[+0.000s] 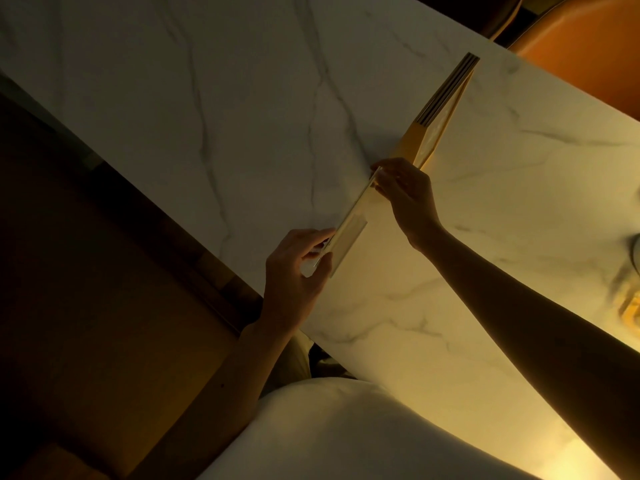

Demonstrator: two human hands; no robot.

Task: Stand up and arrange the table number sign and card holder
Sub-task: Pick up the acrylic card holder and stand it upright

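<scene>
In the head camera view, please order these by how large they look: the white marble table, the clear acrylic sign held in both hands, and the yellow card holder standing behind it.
1. White marble table, by far the largest.
2 and 3. Clear acrylic sign and yellow card holder: they look about alike; the holder is farther away, so I leave them unranked.

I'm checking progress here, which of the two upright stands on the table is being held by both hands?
The clear acrylic stand nearer the person: the left hand and right hand pinch its ends. The yellow-based slatted holder behind it stands untouched.
</scene>
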